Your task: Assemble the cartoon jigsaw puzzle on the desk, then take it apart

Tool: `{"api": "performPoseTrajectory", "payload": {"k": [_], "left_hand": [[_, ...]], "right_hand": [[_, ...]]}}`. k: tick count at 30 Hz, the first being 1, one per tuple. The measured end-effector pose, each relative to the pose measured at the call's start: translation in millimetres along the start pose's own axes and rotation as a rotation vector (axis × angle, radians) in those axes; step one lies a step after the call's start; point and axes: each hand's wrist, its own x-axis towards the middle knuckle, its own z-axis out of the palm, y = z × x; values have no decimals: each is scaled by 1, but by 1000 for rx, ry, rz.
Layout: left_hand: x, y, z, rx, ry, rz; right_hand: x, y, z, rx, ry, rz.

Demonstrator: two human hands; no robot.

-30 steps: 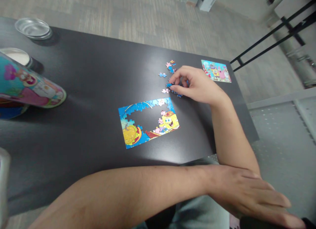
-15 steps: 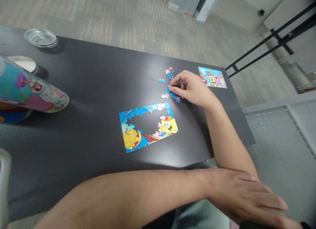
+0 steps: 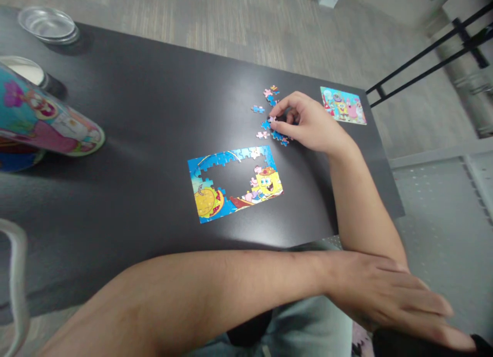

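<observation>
My right hand is over a small pile of loose jigsaw pieces, with thumb and forefinger closed on a pinkish puzzle piece. A blue piece lies right beside the fingertips; part of the pile is hidden under the hand. Nearer to me lies a partly assembled cartoon jigsaw puzzle, its frame joined around a hole in the middle. My left arm crosses in front of my body. The left hand rests with fingers stretched out by my right elbow, holding nothing.
On the dark table, a cartoon picture card lies at the far right. To the left are a printed cartoon tube, a round metal lid and a pale round container. A black metal rail stands beyond the table's right end.
The camera view has shifted, so the table's contents appear higher. My right hand stays at the pile with its fingertips on a piece; the left hand rests as before.
</observation>
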Motion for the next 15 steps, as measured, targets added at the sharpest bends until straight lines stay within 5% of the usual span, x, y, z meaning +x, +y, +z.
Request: {"api": "performPoseTrajectory", "payload": {"k": [6,12,15], "left_hand": [[-3,-4,-4,-18,-16,12],[16,13,17,5,-29,0],[37,24,38,20,-266,-239]], "right_hand": [[-7,-26,-1,195,-111,-46],[-20,-67,9,383,-544,-142],[-24,-79,12,304,-605,-140]]}}
